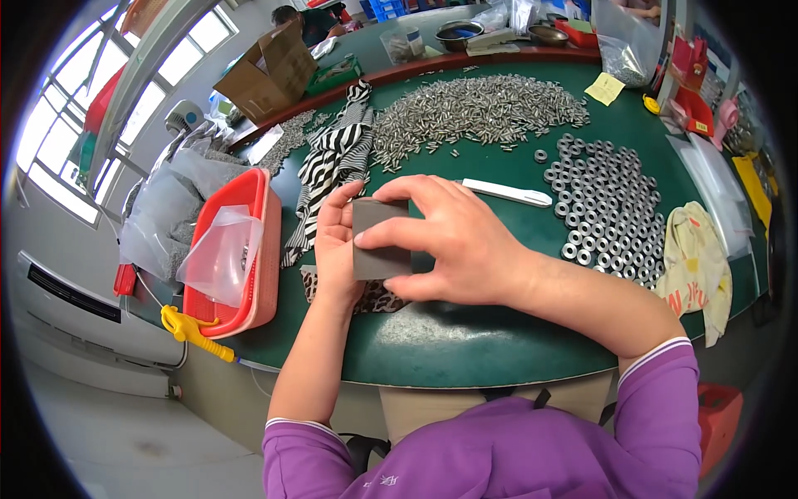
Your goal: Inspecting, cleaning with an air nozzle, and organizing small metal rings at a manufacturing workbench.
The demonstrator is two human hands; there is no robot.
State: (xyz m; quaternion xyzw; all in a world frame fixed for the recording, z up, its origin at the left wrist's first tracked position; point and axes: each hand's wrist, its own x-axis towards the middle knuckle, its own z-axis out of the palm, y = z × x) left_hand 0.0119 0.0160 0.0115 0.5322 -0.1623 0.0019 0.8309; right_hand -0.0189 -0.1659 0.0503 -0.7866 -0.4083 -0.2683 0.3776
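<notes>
In front of me, over the near part of the table, I hold a flat grey rectangular piece (378, 259) between both hands. My left hand (334, 254) is closed along its left side, with bent fingers partly hidden behind it. My right hand (465, 237) grips it from the right, the index finger lying across its face and other fingers at its top and lower edges. Beneath it a scrap of leopard-print cloth (382, 301) peeks out. Just beyond my right hand lies a white pen-like tool (507, 192). What the grey piece is made of I cannot tell.
A large pile of small metal pins (482, 112) covers the table's far middle. Metal rings (611, 208) stand grouped at right, beside a pale cloth glove (697, 258). Striped cloth (337, 154), a red basket (270, 283) and a yellow air gun (195, 333) are at left.
</notes>
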